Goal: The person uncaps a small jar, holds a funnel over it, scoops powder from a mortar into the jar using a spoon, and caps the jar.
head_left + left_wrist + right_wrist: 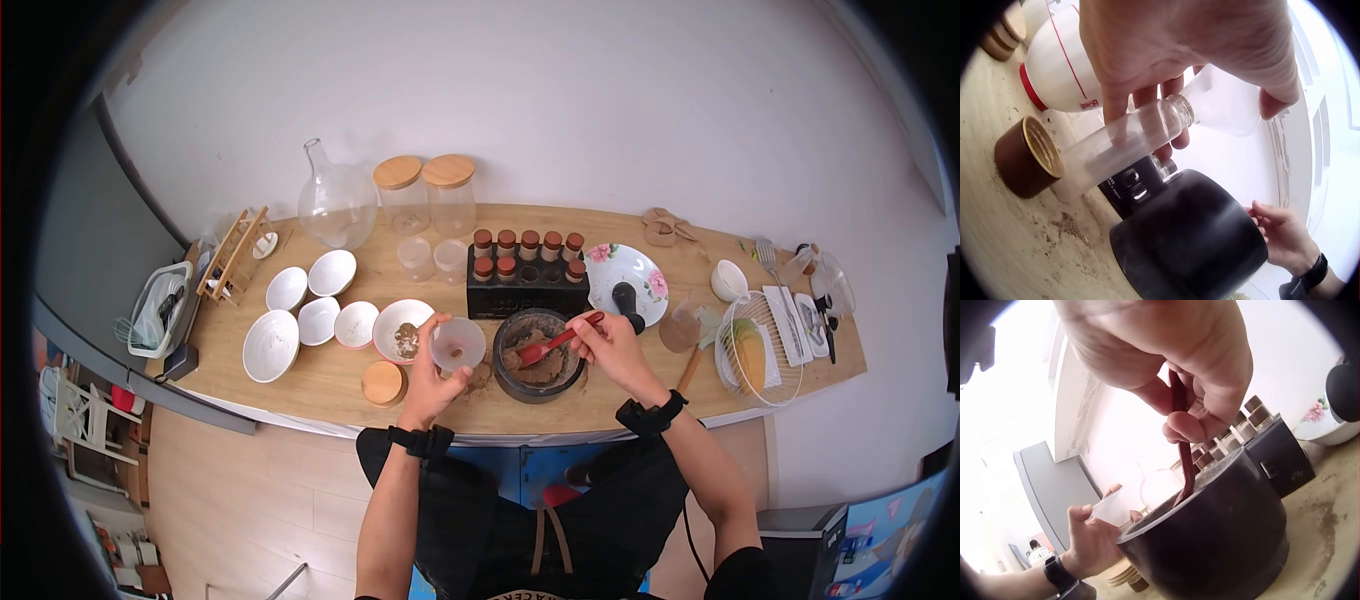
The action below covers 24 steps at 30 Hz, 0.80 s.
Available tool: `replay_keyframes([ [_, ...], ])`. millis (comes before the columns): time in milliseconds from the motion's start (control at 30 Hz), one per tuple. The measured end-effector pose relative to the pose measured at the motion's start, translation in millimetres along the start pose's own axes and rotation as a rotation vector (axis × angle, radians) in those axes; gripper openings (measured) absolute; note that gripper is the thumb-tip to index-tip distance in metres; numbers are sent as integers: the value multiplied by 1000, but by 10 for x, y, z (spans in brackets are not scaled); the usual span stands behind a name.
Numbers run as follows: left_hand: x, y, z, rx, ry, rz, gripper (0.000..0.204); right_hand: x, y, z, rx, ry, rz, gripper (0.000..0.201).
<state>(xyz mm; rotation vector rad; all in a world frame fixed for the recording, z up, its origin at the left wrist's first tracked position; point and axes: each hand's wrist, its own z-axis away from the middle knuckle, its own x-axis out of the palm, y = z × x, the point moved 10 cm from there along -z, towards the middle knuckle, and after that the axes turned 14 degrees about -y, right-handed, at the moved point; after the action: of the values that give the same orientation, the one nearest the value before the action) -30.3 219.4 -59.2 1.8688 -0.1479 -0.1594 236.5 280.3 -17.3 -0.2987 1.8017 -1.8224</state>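
Both hands work apart: left hand (432,372) grips my clear funnel (458,345) and small glass jar (1124,141). Right hand (606,345) pinches 1 red spoon (548,346) (glossy plastic) inside the round black mortar (540,355).

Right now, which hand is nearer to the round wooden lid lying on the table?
Left. The left hand holds a clear glass jar just right of the round wooden lid; the right hand grips a red spoon beyond the black mortar bowl.
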Motion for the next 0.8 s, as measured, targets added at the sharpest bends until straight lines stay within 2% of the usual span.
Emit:
replay_keyframes([
  [100, 2, 19, -2, 8, 0, 1, 83, -48, 142, 8, 42, 12, -173, 25],
  [300, 15, 15, 4, 9, 4, 13, 83, -89, 371, 38, 159, 44, -311, 29],
  [433, 10, 36, 7, 23, 9, 0, 82, -112, 492, 58, 159, 27, -363, 30],
  [600, 12, 64, 0, 16, 4, 0, 82, -159, 567, 103, 130, 39, -562, 29],
  [700, -5, 41, 4, 12, 9, -1, 82, -244, 558, 119, 137, 46, -589, 28],
  [800, -8, 71, -7, 12, 7, -12, 81, -304, 348, 105, 109, 48, -571, 27],
])
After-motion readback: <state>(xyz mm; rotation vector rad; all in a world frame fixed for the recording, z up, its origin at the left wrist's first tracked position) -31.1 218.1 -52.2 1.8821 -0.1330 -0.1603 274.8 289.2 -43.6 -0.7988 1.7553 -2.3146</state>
